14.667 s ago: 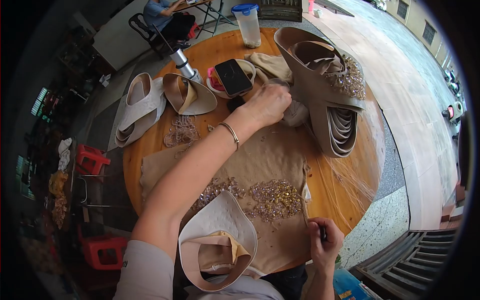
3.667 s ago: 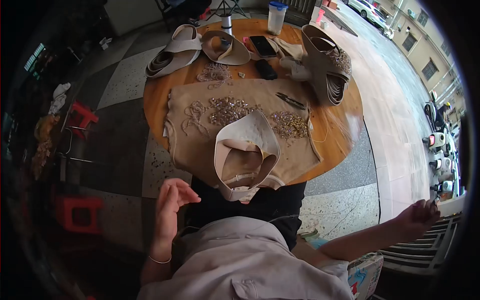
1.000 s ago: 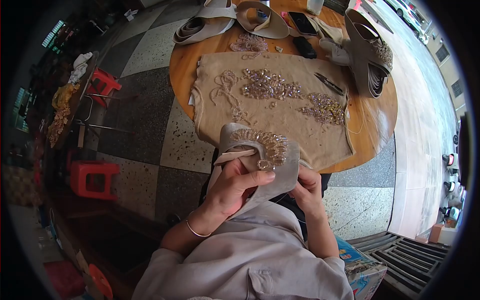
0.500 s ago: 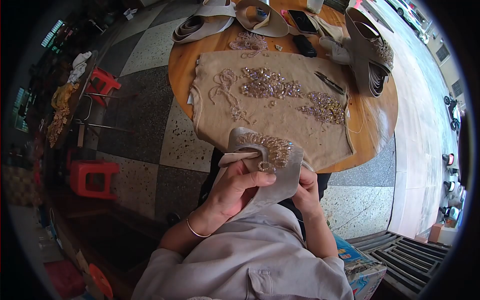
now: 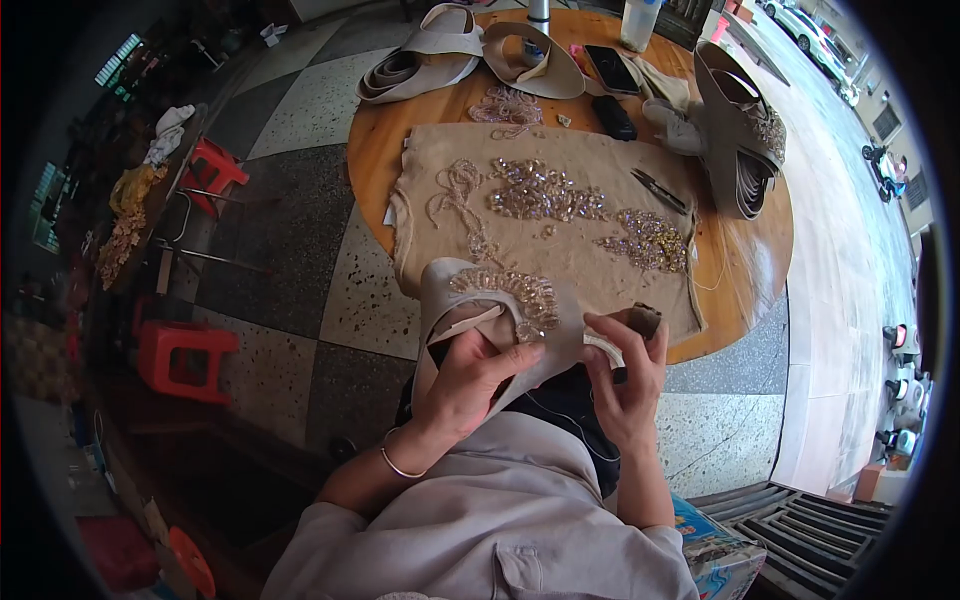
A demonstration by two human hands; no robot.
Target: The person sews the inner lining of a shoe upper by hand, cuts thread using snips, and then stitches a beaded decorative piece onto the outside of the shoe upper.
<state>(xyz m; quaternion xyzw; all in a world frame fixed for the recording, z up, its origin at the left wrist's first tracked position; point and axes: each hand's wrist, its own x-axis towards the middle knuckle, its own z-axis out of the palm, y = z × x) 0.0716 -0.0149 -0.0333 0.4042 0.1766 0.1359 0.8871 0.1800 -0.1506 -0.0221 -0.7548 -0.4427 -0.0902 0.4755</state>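
Note:
A pale grey-beige strip of material (image 5: pixel 561 350) with clear beadwork (image 5: pixel 515 292) sewn along a curve is held over my lap. My left hand (image 5: pixel 465 385) grips its lower left part, thumb on top beside the beads. At the strip's right edge, my right hand (image 5: pixel 628 380) has its thumb and index finger close together; whatever may be between them is too small to tell. A dark brownish piece (image 5: pixel 645 320) sits at the fingertips of this hand. Just beyond lies a tan cloth (image 5: pixel 570 250) with loose clear beads (image 5: pixel 545 190) and golden beads (image 5: pixel 652 240).
On the round wooden table (image 5: pixel 376 150) are tweezers (image 5: pixel 660 190), a phone (image 5: pixel 611 69), a black case (image 5: pixel 614 117), bead strings (image 5: pixel 506 105), rolled strips (image 5: pixel 425 60) and a tall stack of strips (image 5: pixel 735 130). A red stool (image 5: pixel 185 360) stands at left, a patterned box (image 5: pixel 715 550) at lower right.
My right hand has moved slightly right and up from the strip's edge, with its fingers more spread and the dark piece now showing. The beaded strip has shifted left and turned a little.

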